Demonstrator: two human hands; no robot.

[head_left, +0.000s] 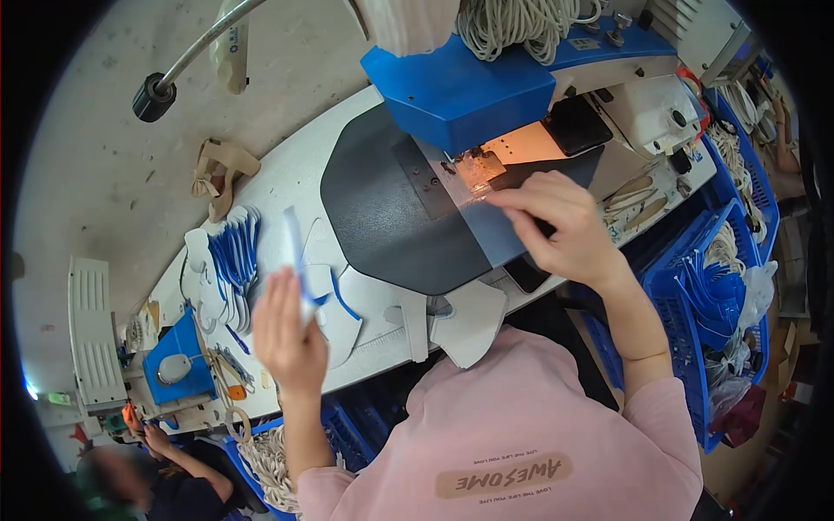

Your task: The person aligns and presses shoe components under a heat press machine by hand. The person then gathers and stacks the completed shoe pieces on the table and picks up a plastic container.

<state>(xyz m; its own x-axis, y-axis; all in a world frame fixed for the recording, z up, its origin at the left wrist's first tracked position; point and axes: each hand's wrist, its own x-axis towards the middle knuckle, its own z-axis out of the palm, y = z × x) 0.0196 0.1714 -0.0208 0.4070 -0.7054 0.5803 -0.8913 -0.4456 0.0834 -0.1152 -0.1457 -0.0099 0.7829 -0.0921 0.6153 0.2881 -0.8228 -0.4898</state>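
Observation:
My left hand (291, 334) is raised over the left side of the white table, closed round a thin white piece with a blue edge (294, 252), which is seen nearly edge-on and blurred. My right hand (560, 226) reaches to the lit needle area of a blue sewing machine (460, 95). Its thumb and index finger are drawn together beside the metal presser area (478, 171); what they hold, if anything, is too small to make out. Loose white cut pieces with blue edging (340, 313) lie below my left hand's side of the dark machine plate (382, 200).
A fanned stack of blue-and-white pieces (234, 252) and a beige heeled shoe (224, 174) sit to the left. A black phone (578, 124) lies behind my right hand. Blue baskets (673, 304) stand at the right. Another person (187, 478) works at lower left.

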